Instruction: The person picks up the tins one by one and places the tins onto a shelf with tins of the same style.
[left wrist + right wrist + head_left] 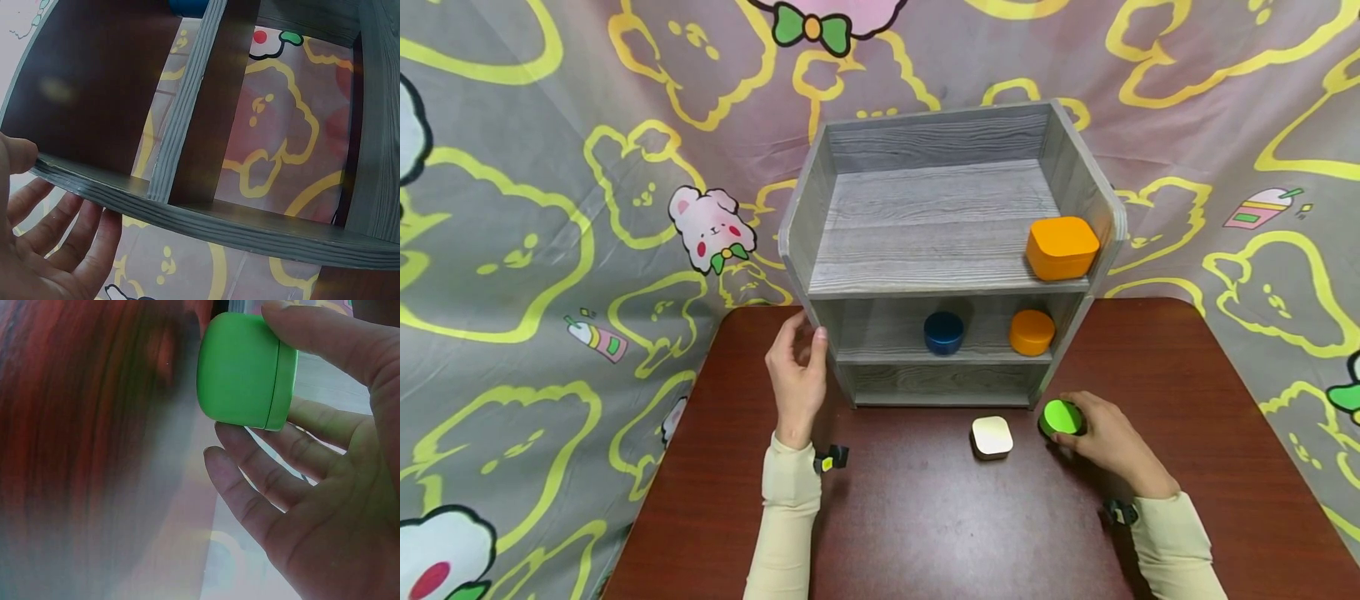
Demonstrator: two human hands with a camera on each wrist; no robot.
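My left hand (797,375) holds the left side panel of a grey wooden shelf unit (925,200). In the left wrist view the thumb (22,154) lies on the inner side of the panel edge, the fingers on the outer side. Between thumb and fingers, my right hand (1112,437) grips a small green round lidded container (1062,419) beside the unit's lower right corner. The right wrist view shows the green container (240,372) tilted sideways, with its lid seam visible. A cream-coloured square tin (992,437) sits on the table to the left of that hand.
An orange squarish container (1062,248) stands at the right of the upper shelf. On the shelf below are a dark blue round tin (943,333) and an orange round container (1032,332). Patterned cloth (587,192) surrounds the dark brown table (925,533).
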